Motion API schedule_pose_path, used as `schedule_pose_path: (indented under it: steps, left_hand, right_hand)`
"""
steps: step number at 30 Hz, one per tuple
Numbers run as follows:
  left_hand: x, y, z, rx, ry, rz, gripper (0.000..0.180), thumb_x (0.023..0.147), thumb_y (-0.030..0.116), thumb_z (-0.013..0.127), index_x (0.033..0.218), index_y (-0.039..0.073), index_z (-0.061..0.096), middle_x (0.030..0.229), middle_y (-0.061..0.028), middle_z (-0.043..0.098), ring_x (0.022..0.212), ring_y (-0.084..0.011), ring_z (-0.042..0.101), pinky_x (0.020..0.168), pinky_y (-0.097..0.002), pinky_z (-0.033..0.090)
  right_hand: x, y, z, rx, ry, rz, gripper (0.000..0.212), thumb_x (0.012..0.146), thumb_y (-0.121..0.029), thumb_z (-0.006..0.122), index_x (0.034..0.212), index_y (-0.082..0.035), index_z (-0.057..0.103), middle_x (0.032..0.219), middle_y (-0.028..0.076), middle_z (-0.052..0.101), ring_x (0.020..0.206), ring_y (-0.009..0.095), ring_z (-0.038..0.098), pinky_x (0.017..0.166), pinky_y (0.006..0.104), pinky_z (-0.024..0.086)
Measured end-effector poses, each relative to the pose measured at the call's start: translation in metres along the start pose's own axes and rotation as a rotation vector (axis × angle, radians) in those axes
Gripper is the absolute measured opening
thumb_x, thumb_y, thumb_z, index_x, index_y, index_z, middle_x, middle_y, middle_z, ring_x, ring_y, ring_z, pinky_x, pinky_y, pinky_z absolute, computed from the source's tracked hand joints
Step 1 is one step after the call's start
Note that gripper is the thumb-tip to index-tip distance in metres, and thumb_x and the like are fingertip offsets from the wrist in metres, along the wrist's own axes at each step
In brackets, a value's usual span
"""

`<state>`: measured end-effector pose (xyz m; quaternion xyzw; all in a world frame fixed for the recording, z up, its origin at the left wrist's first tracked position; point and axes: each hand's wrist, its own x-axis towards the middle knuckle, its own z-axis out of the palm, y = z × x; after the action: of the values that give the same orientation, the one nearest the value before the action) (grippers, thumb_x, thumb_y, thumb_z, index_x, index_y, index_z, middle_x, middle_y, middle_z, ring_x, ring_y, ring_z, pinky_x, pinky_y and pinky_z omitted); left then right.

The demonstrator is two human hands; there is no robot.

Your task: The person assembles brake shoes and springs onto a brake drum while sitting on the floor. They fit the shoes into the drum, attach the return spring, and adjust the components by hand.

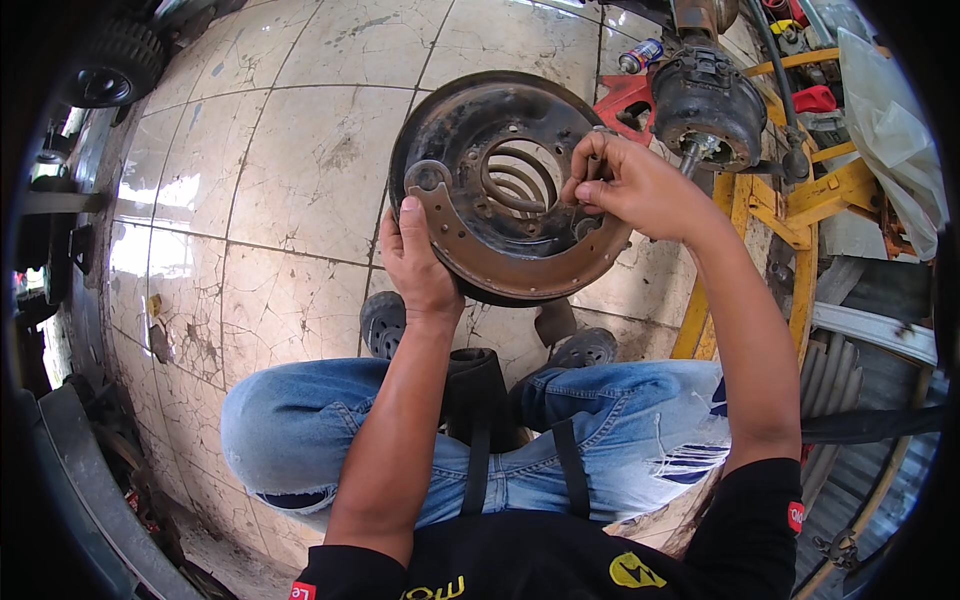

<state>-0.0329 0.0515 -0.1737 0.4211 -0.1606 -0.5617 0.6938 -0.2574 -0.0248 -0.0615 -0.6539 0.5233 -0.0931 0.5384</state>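
Observation:
A curved brown brake shoe (512, 272) lies along the near side of a black, round, dish-shaped steel wheel rim (470, 125). My left hand (418, 262) grips the shoe near its left end, the thumb on its face and the other fingers hidden at the outer edge. Over the shoe's right end, my right hand (622, 185) is closed in a pinch. Whatever sits between those fingertips is too small and covered to name. Through the rim's centre opening a rusty coil spring (520, 180) shows.
To the right, a black axle hub (705, 105) stands by a red metal stand (625, 105) and a yellow steel frame (845, 195). A spray can (641, 56) lies behind. Clear plastic sheeting (885, 130) hangs at far right. A tyre (115, 60) is at far left.

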Motion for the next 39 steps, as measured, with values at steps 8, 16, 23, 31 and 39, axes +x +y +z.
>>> schedule_pose_path:
  steps: [8,16,23,31,39]
  left_hand:
    - [0.001,0.0,0.0,-0.002,0.008,0.003,0.036,0.104,0.035,0.047,0.118,0.003,0.058,0.107,-0.01,0.065,0.094,-0.0196,0.064,0.084,-0.0339,0.055]
    - [0.001,-0.001,-0.001,-0.003,0.005,0.005,0.037,0.105,0.034,0.046,0.117,0.002,0.059,0.107,-0.0103,0.065,0.095,-0.0194,0.065,0.084,-0.0338,0.055]
    - [0.0,0.001,0.004,-0.027,0.0,-0.003,0.035,0.105,0.034,0.046,0.113,0.003,0.059,0.103,-0.0097,0.065,0.091,-0.0181,0.065,0.081,-0.0323,0.055]
    - [0.001,0.003,0.002,0.005,0.032,0.025,0.032,0.105,0.033,0.048,0.109,0.003,0.06,0.099,-0.0073,0.065,0.086,-0.0156,0.063,0.077,-0.0303,0.054]
    - [-0.001,0.004,0.004,-0.017,0.048,0.006,0.03,0.104,0.031,0.051,0.114,0.004,0.058,0.099,-0.0057,0.065,0.086,-0.0135,0.063,0.075,-0.0285,0.053]
  right_hand:
    - [0.0,-0.005,0.003,0.093,0.052,-0.016,0.007,0.097,-0.003,0.056,0.104,-0.001,0.054,0.093,0.006,0.064,0.089,0.012,0.064,0.078,0.029,0.055]
    - [0.005,-0.012,0.007,-0.014,0.003,-0.051,0.019,0.098,-0.002,0.054,0.115,-0.002,0.048,0.094,0.007,0.064,0.091,0.013,0.063,0.08,0.0284,0.051]
    - [0.011,-0.002,0.028,-0.007,0.048,-0.286,0.026,0.092,-0.001,0.06,0.118,-0.002,0.06,0.101,0.007,0.067,0.087,0.015,0.062,0.082,0.0314,0.049]
    - [0.002,-0.01,0.066,-0.314,0.175,-0.516,0.039,0.085,-0.001,0.064,0.123,-0.01,0.067,0.106,0.017,0.07,0.094,0.034,0.068,0.082,0.0397,0.054]
    - [0.005,-0.002,0.078,-0.53,0.143,-0.54,0.049,0.079,0.005,0.058,0.124,-0.012,0.067,0.098,0.015,0.069,0.088,0.035,0.067,0.078,0.0412,0.054]
